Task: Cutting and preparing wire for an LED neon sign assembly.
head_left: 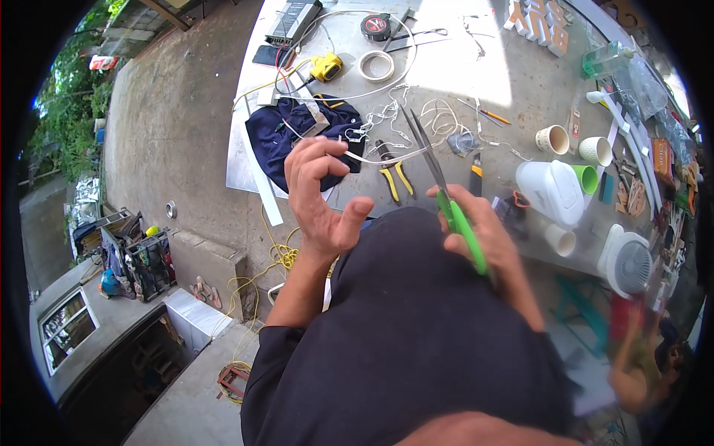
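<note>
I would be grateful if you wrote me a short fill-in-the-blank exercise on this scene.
1. The scissors held in the right hand have handles coloured ____.
2. In this picture, the yellow-handled pliers lie to the ____ of the scissors.
3. Of the tape roll and the tape measure, the one farther from the person is the ____.
4. The small fan has a casing coloured ____.

Missing words: green; left; tape measure; white.

Grn-hndl scissors [447, 196] by wht wire [383, 161]
</note>
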Available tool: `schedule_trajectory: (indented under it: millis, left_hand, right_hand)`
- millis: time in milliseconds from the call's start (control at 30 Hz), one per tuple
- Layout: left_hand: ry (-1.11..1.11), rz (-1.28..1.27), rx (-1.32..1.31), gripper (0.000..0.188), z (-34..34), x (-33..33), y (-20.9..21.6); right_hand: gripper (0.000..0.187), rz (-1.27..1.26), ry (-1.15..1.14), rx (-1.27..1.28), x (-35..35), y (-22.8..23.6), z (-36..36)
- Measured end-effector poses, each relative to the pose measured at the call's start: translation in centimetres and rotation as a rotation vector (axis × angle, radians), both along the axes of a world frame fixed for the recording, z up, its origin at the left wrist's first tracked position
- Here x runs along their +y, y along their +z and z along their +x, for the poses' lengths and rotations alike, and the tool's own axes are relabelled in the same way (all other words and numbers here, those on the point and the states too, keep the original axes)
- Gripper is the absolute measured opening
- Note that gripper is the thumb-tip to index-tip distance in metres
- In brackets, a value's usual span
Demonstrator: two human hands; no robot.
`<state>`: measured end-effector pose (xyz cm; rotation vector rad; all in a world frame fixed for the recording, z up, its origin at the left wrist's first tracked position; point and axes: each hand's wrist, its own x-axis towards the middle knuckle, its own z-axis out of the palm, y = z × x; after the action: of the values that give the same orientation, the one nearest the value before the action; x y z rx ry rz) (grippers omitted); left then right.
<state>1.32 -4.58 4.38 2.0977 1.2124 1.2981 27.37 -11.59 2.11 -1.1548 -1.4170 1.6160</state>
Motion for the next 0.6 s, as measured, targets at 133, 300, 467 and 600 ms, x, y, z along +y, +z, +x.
schedule_trajectory:
  millis: [133,300,467,600]
  left_hand:
    - [-0.394,-0.457,-0.158,0.059,1.4,4.6,1.9]
    - [-0.768,-0.643,-0.425,0.050,3.1,4.7,1.1]
    - [-0.765,-0.763,-0.644,0.039,4.3,2.5,0.4]
    - [-0.758,-0.772,-0.604,0.045,4.0,2.1,0.6]
  right_hand:
    - [0.087,-0.007,0.087,0.089,0.1,0.8,-0.5]
    - [0.095,-0.122,0.065,0.263,-0.1,2.2,-0.9]
    - [0.099,-0.160,0.083,0.290,-0.3,3.0,-0.6]
    - [0.103,-0.175,0.111,0.279,-0.2,3.3,-0.5]
